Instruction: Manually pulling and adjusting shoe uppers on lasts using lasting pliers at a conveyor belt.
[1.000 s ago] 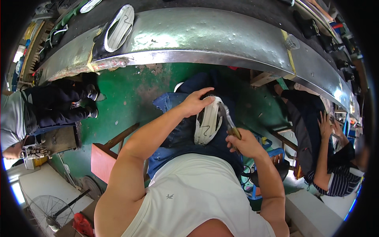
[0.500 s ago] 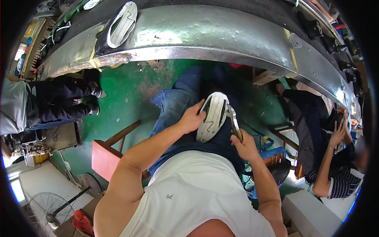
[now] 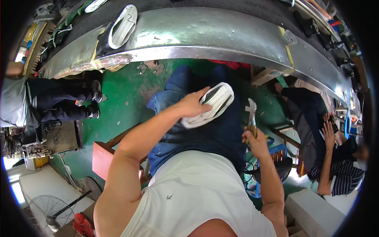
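Above my lap, my left hand (image 3: 192, 105) grips a half-made shoe (image 3: 216, 106) by its side, with its pale underside turned up and a whitish edge around it. The shoe lies slanted, its upper end toward the right. Apart from it on the right, my right hand (image 3: 256, 141) is closed around the handles of a pair of lasting pliers (image 3: 252, 111). The metal jaws point away from me and touch nothing. Another shoe (image 3: 123, 29), dark with a pale underside, rests on the metal-topped bench (image 3: 185, 35) at the far left.
The bench edge curves across in front of my knees. A clear cup (image 3: 290, 38) stands on its right part. One person (image 3: 59, 96) is at the left; another (image 3: 327, 146) sits at the right. A pink-sided stool (image 3: 104, 158), a fan (image 3: 49, 211) and a blue chair (image 3: 278, 153) are nearby.
The pliers have come away from the shoe's edge and moved right with my right hand. My left hand has tipped the shoe clockwise, its upper end now further right.
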Tool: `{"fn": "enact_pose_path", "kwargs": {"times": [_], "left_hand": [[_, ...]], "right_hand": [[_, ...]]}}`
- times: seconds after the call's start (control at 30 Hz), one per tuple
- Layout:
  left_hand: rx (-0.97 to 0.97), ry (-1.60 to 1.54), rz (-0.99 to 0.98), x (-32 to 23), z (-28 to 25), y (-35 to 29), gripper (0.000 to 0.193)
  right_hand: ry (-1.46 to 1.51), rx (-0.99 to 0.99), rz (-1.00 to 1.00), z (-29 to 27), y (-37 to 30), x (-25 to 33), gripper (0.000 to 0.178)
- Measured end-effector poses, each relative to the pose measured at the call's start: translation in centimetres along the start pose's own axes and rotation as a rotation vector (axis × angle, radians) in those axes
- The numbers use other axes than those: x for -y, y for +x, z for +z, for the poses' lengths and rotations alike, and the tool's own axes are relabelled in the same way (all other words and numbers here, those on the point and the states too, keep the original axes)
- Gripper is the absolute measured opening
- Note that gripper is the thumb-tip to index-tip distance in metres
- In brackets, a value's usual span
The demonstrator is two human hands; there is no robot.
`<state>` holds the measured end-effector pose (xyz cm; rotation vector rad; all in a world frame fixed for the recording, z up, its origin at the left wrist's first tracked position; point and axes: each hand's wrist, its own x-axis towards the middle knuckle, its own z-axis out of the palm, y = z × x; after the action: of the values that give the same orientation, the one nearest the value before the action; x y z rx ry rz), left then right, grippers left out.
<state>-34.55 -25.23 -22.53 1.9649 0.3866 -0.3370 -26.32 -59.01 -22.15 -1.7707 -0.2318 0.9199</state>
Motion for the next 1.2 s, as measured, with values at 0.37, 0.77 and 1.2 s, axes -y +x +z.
{"fn": "enact_pose_path", "kwargs": {"times": [0.37, 0.77, 1.2], "left_hand": [[-0.213, 0.844, 0.45, 5.0, 1.6, -5.7, 0.104], [-0.221, 0.836, 0.38, 4.7, 2.0, -5.4, 0.105], [-0.208, 0.778, 0.411, 3.7, 1.5, -5.1, 0.096]], "right_hand": [[-0.438, 0.161, -0.078, -0.4, -2.3, 5.5, 0.027], [-0.283, 0.645, 0.336, 0.7, 0.2, 8.3, 0.026], [-1.7, 0.079, -0.765, 2.3, 2.5, 10.7, 0.055]]}}
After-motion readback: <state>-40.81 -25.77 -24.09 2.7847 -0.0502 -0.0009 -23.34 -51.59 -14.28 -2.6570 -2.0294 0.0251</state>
